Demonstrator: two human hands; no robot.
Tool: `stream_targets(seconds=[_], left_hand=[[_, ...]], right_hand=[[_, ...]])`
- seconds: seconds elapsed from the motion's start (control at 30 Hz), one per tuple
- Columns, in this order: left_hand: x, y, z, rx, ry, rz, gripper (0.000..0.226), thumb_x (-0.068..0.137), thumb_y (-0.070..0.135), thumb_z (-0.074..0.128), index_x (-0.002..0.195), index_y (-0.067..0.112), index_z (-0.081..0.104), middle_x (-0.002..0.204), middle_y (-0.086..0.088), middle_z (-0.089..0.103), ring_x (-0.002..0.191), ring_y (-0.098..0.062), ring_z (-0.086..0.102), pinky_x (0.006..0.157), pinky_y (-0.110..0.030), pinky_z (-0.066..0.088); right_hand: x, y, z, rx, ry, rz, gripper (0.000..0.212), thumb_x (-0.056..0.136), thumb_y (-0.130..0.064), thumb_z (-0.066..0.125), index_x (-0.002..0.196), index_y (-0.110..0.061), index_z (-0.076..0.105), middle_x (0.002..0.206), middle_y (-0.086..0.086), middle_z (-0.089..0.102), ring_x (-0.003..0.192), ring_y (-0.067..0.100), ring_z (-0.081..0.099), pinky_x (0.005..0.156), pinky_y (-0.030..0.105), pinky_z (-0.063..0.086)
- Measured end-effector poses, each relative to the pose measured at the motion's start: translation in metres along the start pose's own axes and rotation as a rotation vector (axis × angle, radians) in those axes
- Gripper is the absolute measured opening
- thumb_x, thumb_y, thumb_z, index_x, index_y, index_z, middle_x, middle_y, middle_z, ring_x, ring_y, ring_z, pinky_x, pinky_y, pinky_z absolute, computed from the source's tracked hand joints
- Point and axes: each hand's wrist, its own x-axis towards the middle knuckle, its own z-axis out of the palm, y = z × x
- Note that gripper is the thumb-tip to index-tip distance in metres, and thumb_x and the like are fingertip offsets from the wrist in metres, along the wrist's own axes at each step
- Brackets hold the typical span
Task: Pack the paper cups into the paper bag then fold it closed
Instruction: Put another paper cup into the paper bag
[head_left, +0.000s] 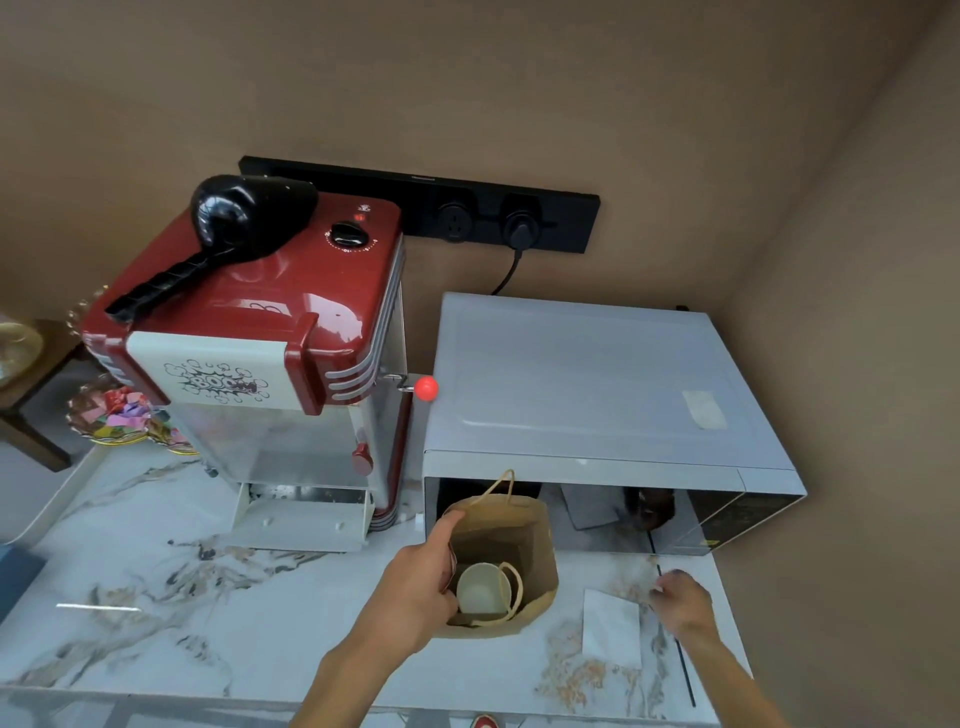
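The paper bag (506, 561) stands open on the marble table (208, 597) before the microwave (597, 405), a white paper cup (480, 587) inside. The left hand (415, 587) covers the bag's left rim, fingers curled on it and partly hidden. The right hand (680, 603) hovers blurred beside a white paper (612, 626); its grip cannot be told.

paper bags: one (498, 566), lower centre of the frame
paper cups: one (480, 587), inside the bag
hands: two, left (415, 587) and right (680, 603)
popcorn machines: one (260, 332), left
microwaves: one (587, 395), right
hair dryers: one (228, 228), upper left
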Motion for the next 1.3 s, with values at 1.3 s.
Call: stream_targets(seconds=[1.3], left_hand=[[0.001,-0.004,-0.001,-0.060,0.011,0.077,0.092,0.079,-0.004,0.057,0.152,0.039,0.021,0.074,0.007,0.048,0.065,-0.010,0.049,0.061,-0.026,0.045]], right_hand=[[-0.177,-0.199,-0.054,-0.360,-0.366,-1.027,0.024,0.100,-0.014,0.044,0.082,-0.008,0.059,0.096,0.005,0.056,0.079,0.017,0.058,0.073,0.030,0.051]])
